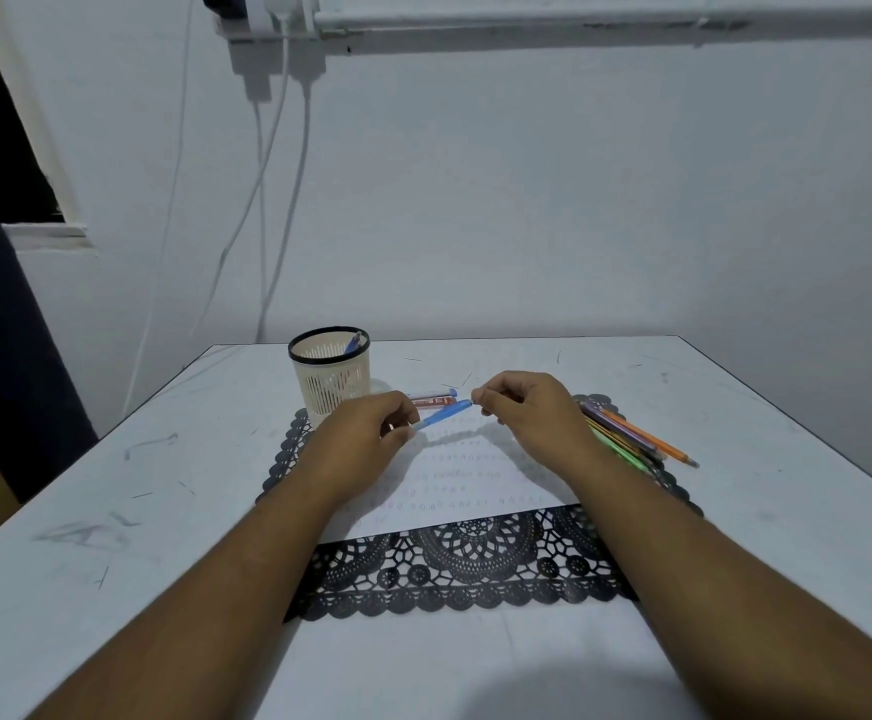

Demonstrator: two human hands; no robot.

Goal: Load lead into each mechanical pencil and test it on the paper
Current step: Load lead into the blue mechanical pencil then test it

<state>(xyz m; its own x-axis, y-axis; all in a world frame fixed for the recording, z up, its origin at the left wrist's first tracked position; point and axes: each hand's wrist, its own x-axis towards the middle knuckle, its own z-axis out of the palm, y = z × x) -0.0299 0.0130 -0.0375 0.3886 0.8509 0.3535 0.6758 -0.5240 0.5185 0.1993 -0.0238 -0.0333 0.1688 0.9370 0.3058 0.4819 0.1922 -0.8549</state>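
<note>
1. Placemat (pixel 475 579), black openwork, lying on the near middle of the white table (pixel 164 511); scalloped edges, its far half covered.
2. Paper (pixel 475 485), white sheet on the placemat's far half, bearing several rows of small pencil marks. Judged: testing has already been done for some pencils.
3. Left hand (pixel 366 433), above the paper's left edge, fingers curled, thumb and fingertips pinching the lower end of the blue pencil.
4. Blue mechanical pencil (pixel 444 414), held clear of the paper, slanting up toward the right between the two hands.
5. Right hand (pixel 522 402), fingers drawn together at the pencil's upper end; whether they pinch a lead or the cap cannot be told.
6. Lead case (pixel 434 398), red and clear, lying just beyond the pencil.
7. Pencil bundle (pixel 631 433), coloured, lying right of the paper. Judged: whether they still await loading cannot be told.
8. Cup holder (pixel 330 376), cream, far left of the paper, with one blue pen-like item inside.
9. Stage, judged: loading in hand; this pencil's test mark not yet made.
</note>
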